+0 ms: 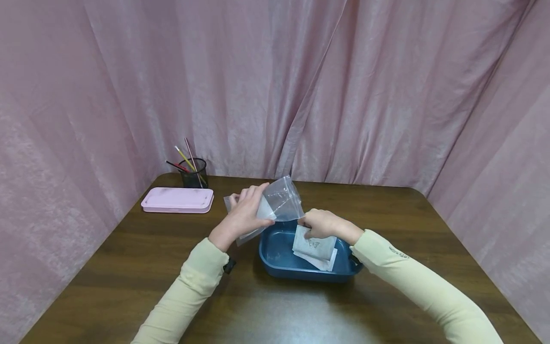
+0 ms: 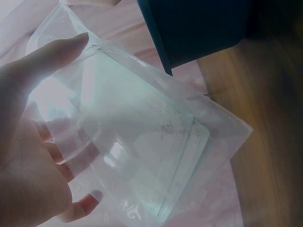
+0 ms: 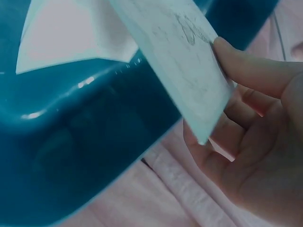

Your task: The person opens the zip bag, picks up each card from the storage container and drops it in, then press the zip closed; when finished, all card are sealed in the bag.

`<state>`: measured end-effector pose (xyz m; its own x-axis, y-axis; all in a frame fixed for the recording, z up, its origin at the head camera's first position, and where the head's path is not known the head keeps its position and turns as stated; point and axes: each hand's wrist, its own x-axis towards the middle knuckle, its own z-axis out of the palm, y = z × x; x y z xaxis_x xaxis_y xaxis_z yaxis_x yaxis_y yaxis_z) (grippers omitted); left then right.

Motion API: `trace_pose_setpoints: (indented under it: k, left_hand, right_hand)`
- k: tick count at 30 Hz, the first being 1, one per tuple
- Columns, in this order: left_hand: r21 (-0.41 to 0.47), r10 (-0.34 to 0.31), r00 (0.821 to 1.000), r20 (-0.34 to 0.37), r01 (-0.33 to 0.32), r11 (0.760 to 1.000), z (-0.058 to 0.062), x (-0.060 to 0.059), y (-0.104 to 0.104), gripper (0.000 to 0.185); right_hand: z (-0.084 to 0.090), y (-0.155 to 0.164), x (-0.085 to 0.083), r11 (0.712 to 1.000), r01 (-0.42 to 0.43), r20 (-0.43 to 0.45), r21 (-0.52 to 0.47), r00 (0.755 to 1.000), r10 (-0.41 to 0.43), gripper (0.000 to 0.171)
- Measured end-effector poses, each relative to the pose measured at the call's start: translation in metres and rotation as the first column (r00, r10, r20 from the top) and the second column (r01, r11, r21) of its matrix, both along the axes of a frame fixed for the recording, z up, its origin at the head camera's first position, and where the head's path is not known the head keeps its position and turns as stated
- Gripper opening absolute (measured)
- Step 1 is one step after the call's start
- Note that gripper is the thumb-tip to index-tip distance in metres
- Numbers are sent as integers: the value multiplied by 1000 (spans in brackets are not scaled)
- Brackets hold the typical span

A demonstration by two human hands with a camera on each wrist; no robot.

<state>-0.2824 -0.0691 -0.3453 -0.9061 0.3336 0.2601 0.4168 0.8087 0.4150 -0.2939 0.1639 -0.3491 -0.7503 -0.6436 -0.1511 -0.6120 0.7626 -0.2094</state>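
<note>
My left hand (image 1: 244, 212) holds a clear plastic zip bag (image 1: 275, 203) up over the table, just left of a blue tray (image 1: 275, 267). In the left wrist view the bag (image 2: 142, 142) has a pale flat packet (image 2: 165, 156) inside it, and my thumb (image 2: 52, 52) and fingers grip it. My right hand (image 1: 321, 223) pinches the top of a white packet (image 1: 313, 246) standing in the tray, over another packet (image 1: 323, 262) lying there. The right wrist view shows the fingers (image 3: 255, 71) on the packet's (image 3: 175, 61) edge above the tray's wall (image 3: 80, 156).
A pink flat case (image 1: 177, 199) lies at the back left of the brown table (image 1: 129, 267). Behind it stands a black mesh cup (image 1: 194, 173) with pencils. Pink curtains (image 1: 343, 86) close in the table on three sides.
</note>
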Motion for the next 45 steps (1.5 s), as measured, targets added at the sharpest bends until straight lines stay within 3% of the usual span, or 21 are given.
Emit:
trace_pose_setpoints:
  k: [11,14,18,23,39,45]
  left_hand:
    - [-1,3,1000,-11,-3,1000,0,0,2,97]
    - [-3,5,1000,-6,-5,1000,-1,1,3,97]
    - [-3,5,1000,-8,-5,1000,-2,2,5,96]
    - [0,-5,1000,2,5,1000,-2,4,7,96]
    - [-3,-3,1000,-3,3,1000,-5,1,7,96]
    - [-7,2,1000,6,-1,1000,-5,2,6,96]
  right_hand:
    - [20,15,-3,998,4,-115,-62,993,-11,11]
    - [23,19,-3,995,54,-112,-87,992,-63,16]
    - [28,25,-4,985,126,-122,-120,983,-140,8]
    - [34,31,-1,970,186,-139,-157,968,-208,18]
    - [46,41,7,908,258,-244,-331,906,-346,15]
    - [42,45,8,884,248,-323,-396,864,-387,11]
